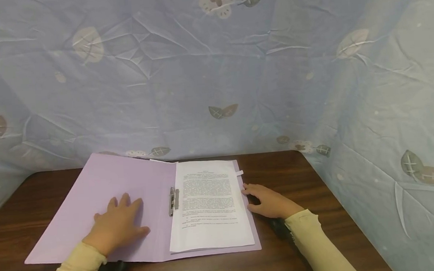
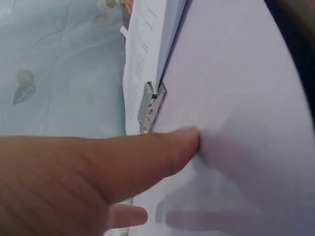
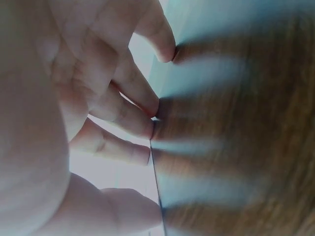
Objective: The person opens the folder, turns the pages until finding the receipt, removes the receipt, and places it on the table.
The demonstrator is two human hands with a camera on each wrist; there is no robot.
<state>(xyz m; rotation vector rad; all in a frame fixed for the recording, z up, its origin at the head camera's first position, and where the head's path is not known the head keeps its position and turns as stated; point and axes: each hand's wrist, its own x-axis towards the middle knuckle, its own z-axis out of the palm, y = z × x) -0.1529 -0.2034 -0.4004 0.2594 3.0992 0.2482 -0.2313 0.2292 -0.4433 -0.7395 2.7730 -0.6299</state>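
A lilac folder (image 1: 154, 189) is lying spread open on the brown wood-grain tabletop (image 1: 290, 172), its cover (image 1: 70, 215) reaching left. Printed white sheets (image 1: 208, 196) are resting face up on its right half, a silver metal clip (image 1: 173, 201) is sitting at their left edge, and a small white tab (image 1: 239, 173) is sticking out on the right.

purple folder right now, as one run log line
purple folder: open | left hand: over left cover | right hand: at right edge

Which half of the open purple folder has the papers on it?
The right half of the light-purple folder, with the right hand at its edge: white printed papers lie on it. The left half, under the left hand, has none.
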